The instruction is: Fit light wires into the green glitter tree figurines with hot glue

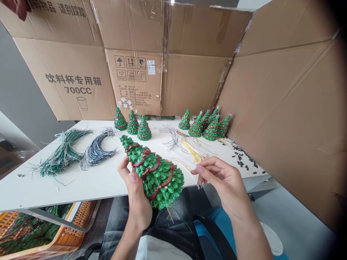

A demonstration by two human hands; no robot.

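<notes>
A green model Christmas tree (159, 173) with red garlands lies tilted in my left hand (137, 196), its tip toward the upper left. My thumb and fingers wrap around its left side. Several thin wires (170, 215) hang from under its base. To the right, my right hand (219, 178) is pinched at the table's front edge, with thin yellow and white wires (187, 167) at its fingertips. A bundle of yellow and white wires (193, 150) lies on the table just beyond that hand.
Small green trees (132, 122) stand at the back, with a group (210, 126) at the right. Green wires (63, 151) and blue wires (99, 151) lie left. Black bits (241, 159) scatter right. Cardboard (135, 32) walls the white table (108, 184). An orange basket (65, 238) sits below; another person's hand (18, 8) shows upper left.
</notes>
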